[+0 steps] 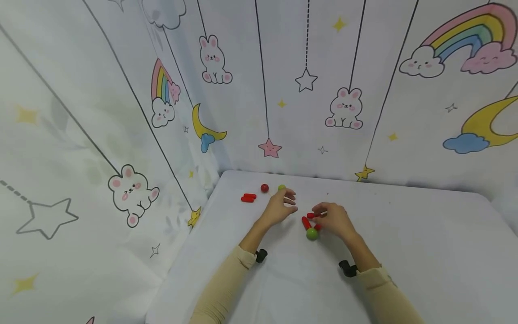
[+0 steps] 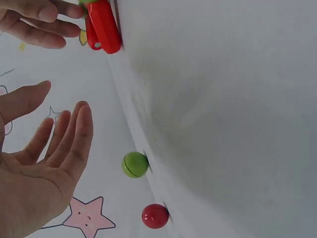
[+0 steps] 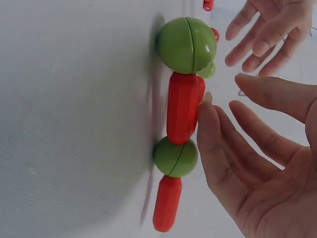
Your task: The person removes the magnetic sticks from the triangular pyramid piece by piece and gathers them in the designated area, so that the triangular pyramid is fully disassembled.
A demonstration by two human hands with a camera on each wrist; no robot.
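Grooved green balls and red rods lie end to end in a small joined group, with a green ball (image 1: 311,233) at its near end. A red rod (image 3: 182,108) runs between that ball and a second green ball (image 3: 175,157), which another red rod (image 3: 167,204) meets. My right hand (image 1: 335,219) hovers over the group, its fingers loosely bent and a fingertip right beside the middle rod; thumb and fingers stand apart. My left hand (image 1: 278,209) is left of the group, palm turned toward it, fingers spread and holding nothing.
Toward the back left of the white table (image 1: 425,234) lie two loose red rods (image 1: 248,198) and a red ball (image 1: 265,188). A loose green ball (image 2: 135,164) is partly hidden behind my left hand in the head view. Patterned cloth (image 1: 243,112) rises along the back and left edges.
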